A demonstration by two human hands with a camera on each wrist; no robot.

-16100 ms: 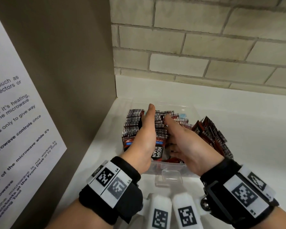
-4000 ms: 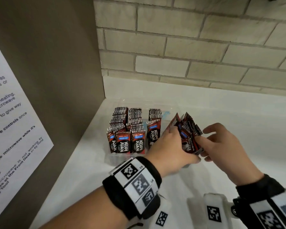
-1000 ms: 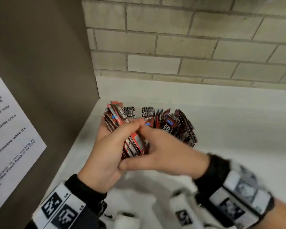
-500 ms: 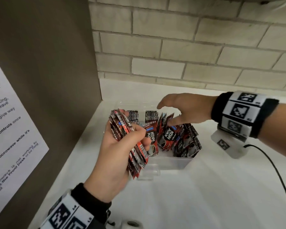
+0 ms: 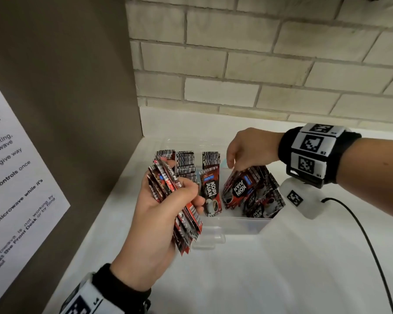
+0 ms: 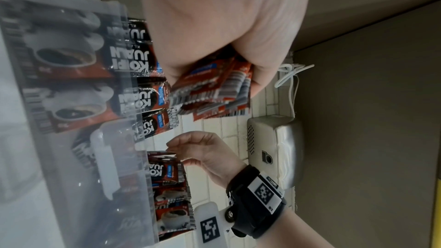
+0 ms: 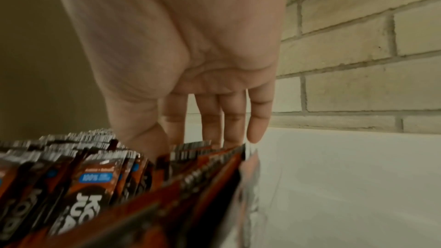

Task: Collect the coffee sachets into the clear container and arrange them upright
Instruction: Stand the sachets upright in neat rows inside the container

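Note:
A clear container (image 5: 236,225) stands on the white counter near the corner. Rows of red and black coffee sachets (image 5: 185,159) stand upright at its back, and one sachet (image 5: 210,193) stands alone in the middle. More sachets (image 5: 243,189) lean in a loose stack on its right side. My left hand (image 5: 186,193) grips a thick bundle of sachets (image 5: 182,214) above the container's front left corner. My right hand (image 5: 233,164) points fingers down into the container. In the right wrist view its thumb and straight fingers (image 7: 210,129) straddle the tops of the leaning stack (image 7: 167,186).
A brown side panel with a printed notice (image 5: 21,177) closes off the left. A brick wall (image 5: 259,64) runs behind. The white counter (image 5: 270,268) stretches forward and to the right. A black cable (image 5: 361,234) hangs from my right wrist.
My right hand has dropped from hovering above the container to the tops of the leaning sachets. The left hand still holds its bundle and has barely moved.

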